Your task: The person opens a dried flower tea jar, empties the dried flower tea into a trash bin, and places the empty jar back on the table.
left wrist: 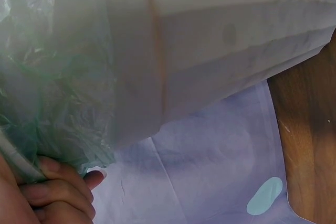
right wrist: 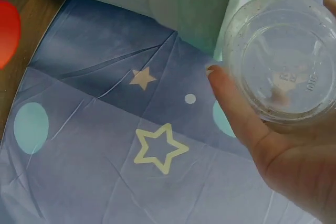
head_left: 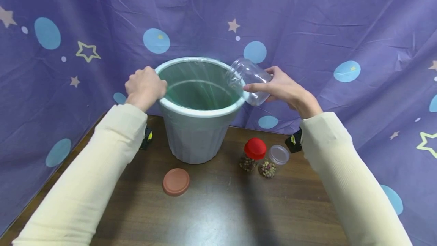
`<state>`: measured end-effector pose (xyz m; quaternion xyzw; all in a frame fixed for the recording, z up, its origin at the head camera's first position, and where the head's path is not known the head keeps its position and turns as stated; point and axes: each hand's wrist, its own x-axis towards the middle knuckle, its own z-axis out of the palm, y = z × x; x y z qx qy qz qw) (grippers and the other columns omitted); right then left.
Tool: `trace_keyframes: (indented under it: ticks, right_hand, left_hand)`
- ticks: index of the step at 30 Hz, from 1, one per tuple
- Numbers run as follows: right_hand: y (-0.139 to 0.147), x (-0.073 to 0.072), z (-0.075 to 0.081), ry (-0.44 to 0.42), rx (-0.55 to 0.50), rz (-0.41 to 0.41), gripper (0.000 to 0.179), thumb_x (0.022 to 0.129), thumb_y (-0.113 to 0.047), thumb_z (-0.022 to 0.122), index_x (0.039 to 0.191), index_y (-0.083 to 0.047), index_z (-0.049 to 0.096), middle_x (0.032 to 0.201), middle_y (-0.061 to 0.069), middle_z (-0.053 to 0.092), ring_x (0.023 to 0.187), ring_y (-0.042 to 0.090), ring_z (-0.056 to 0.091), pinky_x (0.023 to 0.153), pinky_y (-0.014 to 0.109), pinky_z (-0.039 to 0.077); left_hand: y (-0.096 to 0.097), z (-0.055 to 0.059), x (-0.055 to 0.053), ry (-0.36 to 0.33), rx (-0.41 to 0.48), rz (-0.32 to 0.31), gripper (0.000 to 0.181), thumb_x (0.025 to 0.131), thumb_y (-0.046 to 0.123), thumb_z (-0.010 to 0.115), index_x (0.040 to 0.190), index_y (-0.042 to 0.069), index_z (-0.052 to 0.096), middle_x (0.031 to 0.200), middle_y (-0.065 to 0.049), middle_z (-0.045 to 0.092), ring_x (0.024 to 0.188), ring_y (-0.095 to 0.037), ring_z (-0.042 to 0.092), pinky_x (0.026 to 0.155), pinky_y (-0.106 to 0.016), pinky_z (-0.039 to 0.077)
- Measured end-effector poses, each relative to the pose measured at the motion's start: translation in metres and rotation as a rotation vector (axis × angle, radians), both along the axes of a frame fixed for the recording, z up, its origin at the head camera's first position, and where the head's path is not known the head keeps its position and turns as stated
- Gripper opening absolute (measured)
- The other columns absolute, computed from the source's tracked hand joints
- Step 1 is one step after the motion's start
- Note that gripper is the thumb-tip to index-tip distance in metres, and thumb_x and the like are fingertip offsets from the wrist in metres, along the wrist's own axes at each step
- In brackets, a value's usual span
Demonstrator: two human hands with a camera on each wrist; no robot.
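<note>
A pale trash can (head_left: 194,136) lined with a thin green plastic bag (left wrist: 63,93) stands on the table. My left hand (head_left: 145,86) grips its left rim, fingers curled over the bag's edge in the left wrist view. At the right rim my right hand (head_left: 285,88) holds a clear plastic jar (head_left: 254,79), its mouth tilted down toward the can's opening. The jar's round base (right wrist: 283,59) faces the right wrist camera, and small dark specks cling near its edge. No lid is on the jar.
An orange-pink round lid (head_left: 176,182) lies in front of the can. To the right stand a red-capped jar (head_left: 255,149) and a clear-lidded jar (head_left: 279,155), both with dried bits inside. Black objects (head_left: 294,141) sit near the back edge. A purple patterned cloth (head_left: 205,10) hangs behind.
</note>
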<state>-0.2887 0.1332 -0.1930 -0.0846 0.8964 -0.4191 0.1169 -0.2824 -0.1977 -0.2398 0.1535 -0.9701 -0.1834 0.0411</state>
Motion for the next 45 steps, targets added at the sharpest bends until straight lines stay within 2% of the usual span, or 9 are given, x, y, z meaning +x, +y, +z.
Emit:
trace_keyframes:
  ticks: [4, 7, 12, 16, 19, 22, 27, 32, 45]
  right_hand:
    - [0.006, 0.000, -0.007, 0.015, -0.017, 0.011, 0.082, 0.084, -0.045, 0.073, 0.146, -0.008, 0.035, 0.135, 0.011, 0.053, 0.116, 0.024, 0.059, 0.101, 0.043, 0.050]
    - [0.009, 0.000, -0.013, 0.037, -0.049, 0.000, 0.066, 0.085, -0.047, 0.071, 0.135, -0.010, 0.049, 0.117, 0.008, 0.065, 0.110, 0.022, 0.061, 0.102, 0.043, 0.047]
    - [0.011, -0.001, -0.021, 0.046, -0.163, -0.038, 0.060, 0.085, -0.047, 0.071, 0.127, -0.007, 0.055, 0.096, 0.000, 0.072, 0.093, 0.014, 0.068, 0.100, 0.039, 0.048]
    - [0.016, -0.001, -0.028, 0.021, -0.294, -0.009, 0.061, 0.090, -0.037, 0.068, 0.135, -0.001, 0.047, 0.118, 0.008, 0.067, 0.095, 0.012, 0.070, 0.105, 0.039, 0.048]
    - [0.021, -0.001, -0.035, -0.007, -0.380, 0.034, 0.065, 0.094, -0.031, 0.064, 0.144, 0.001, 0.038, 0.141, 0.017, 0.053, 0.105, 0.012, 0.067, 0.111, 0.040, 0.044]
    - [0.025, 0.000, -0.043, -0.025, -0.457, 0.061, 0.069, 0.095, -0.027, 0.059, 0.151, -0.001, 0.027, 0.155, 0.016, 0.038, 0.111, 0.014, 0.063, 0.111, 0.039, 0.043]
    - [0.029, 0.003, -0.052, -0.023, -0.619, 0.069, 0.069, 0.096, -0.022, 0.053, 0.155, -0.008, 0.020, 0.147, 0.013, 0.042, 0.114, 0.019, 0.060, 0.095, 0.030, 0.054]
    - [0.032, 0.006, -0.058, 0.017, -0.755, 0.074, 0.054, 0.094, -0.017, 0.050, 0.146, -0.012, 0.033, 0.129, 0.005, 0.053, 0.108, 0.018, 0.063, 0.090, 0.032, 0.056]
    - [0.059, 0.013, -0.074, 0.083, -0.877, 0.067, 0.046, 0.092, -0.004, 0.049, 0.137, -0.006, 0.038, 0.118, 0.006, 0.062, 0.096, 0.017, 0.071, 0.090, 0.028, 0.055]
  left_hand:
    - [0.000, 0.000, 0.000, -0.001, -0.002, -0.004, 0.049, 0.094, 0.035, 0.046, 0.119, -0.006, 0.058, 0.125, -0.033, 0.059, 0.114, -0.050, 0.057, 0.089, -0.057, 0.050]
    - [0.000, 0.000, 0.000, -0.006, -0.001, -0.001, 0.050, 0.094, 0.035, 0.046, 0.121, -0.007, 0.057, 0.125, -0.034, 0.058, 0.115, -0.050, 0.057, 0.090, -0.057, 0.050]
    - [-0.001, 0.000, 0.001, -0.011, 0.007, 0.003, 0.052, 0.094, 0.034, 0.045, 0.123, -0.008, 0.055, 0.126, -0.034, 0.057, 0.115, -0.051, 0.056, 0.090, -0.057, 0.050]
    - [-0.001, 0.000, 0.001, -0.008, 0.014, 0.000, 0.053, 0.094, 0.033, 0.045, 0.125, -0.009, 0.054, 0.127, -0.034, 0.057, 0.116, -0.051, 0.056, 0.090, -0.057, 0.050]
    - [-0.001, -0.001, 0.000, -0.009, 0.015, 0.002, 0.053, 0.094, 0.033, 0.045, 0.125, -0.009, 0.054, 0.127, -0.034, 0.057, 0.115, -0.051, 0.056, 0.090, -0.057, 0.050]
    - [-0.001, -0.001, 0.000, -0.009, 0.012, 0.000, 0.053, 0.094, 0.033, 0.045, 0.125, -0.009, 0.054, 0.126, -0.034, 0.057, 0.115, -0.051, 0.056, 0.090, -0.057, 0.050]
    - [-0.001, -0.001, 0.001, -0.009, 0.011, 0.002, 0.053, 0.094, 0.033, 0.045, 0.125, -0.009, 0.054, 0.126, -0.034, 0.057, 0.115, -0.051, 0.056, 0.090, -0.057, 0.050]
    - [0.000, -0.002, 0.001, -0.002, 0.009, 0.002, 0.053, 0.093, 0.031, 0.045, 0.126, -0.009, 0.054, 0.127, -0.034, 0.057, 0.116, -0.051, 0.056, 0.091, -0.057, 0.049]
    - [-0.001, -0.001, 0.000, 0.000, 0.011, 0.007, 0.053, 0.093, 0.032, 0.045, 0.125, -0.009, 0.054, 0.126, -0.034, 0.057, 0.115, -0.050, 0.057, 0.090, -0.057, 0.050]
